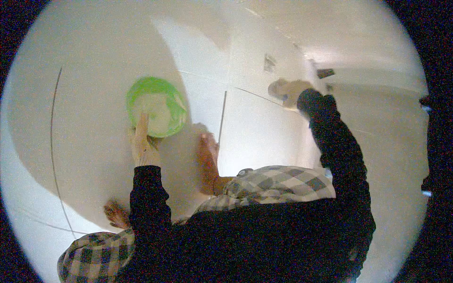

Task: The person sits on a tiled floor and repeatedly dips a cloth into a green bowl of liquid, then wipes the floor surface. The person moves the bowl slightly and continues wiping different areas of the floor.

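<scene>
Left hand at one green bowl, right hand far off on the white surface.

I saw the left hand (pixel 142 144) with fingers stretched flat against the near rim of the single green bowl (pixel 155 106), not curled around it; the bowl sat on the white floor (pixel 85 94). The right hand (pixel 285 89) lay well right of the bowl, too blurred for me to tell its grip. Two bare feet (pixel 207 155) showed: one just right of the bowl, one below it.
</scene>
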### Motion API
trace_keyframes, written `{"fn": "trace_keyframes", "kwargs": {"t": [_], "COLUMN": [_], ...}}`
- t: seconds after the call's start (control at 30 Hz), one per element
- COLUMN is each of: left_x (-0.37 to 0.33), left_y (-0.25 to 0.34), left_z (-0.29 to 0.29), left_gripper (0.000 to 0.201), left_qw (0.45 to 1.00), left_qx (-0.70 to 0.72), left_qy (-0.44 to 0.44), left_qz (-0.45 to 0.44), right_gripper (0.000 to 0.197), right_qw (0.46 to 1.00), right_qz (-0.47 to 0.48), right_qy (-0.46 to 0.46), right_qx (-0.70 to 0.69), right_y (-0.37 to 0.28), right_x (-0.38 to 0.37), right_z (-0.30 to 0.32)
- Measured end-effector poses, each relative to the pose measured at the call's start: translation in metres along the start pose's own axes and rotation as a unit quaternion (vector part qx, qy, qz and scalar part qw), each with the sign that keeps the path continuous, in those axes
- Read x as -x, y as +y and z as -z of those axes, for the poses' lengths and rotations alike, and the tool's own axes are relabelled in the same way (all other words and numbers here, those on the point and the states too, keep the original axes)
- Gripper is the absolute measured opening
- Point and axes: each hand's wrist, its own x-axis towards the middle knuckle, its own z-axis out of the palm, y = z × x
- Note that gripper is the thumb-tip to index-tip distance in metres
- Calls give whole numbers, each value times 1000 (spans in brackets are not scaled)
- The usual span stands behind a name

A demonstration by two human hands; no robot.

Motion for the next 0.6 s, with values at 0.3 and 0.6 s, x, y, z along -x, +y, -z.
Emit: {"fn": "trace_keyframes", "kwargs": {"t": [0.3, 0.6], "left_x": [-4, -9], "left_y": [3, -11], "left_z": [-7, -39], "left_gripper": [55, 62], "left_qw": [998, 979], "left_qx": [41, 176], "left_qy": [-43, -101], "left_qz": [22, 27], "right_gripper": [65, 73], "right_qw": [966, 979], "right_qz": [-44, 161], "right_qy": [136, 113], "right_qx": [214, 52], "right_y": [-9, -1], "right_x": [102, 23], "right_z": [208, 176]}}
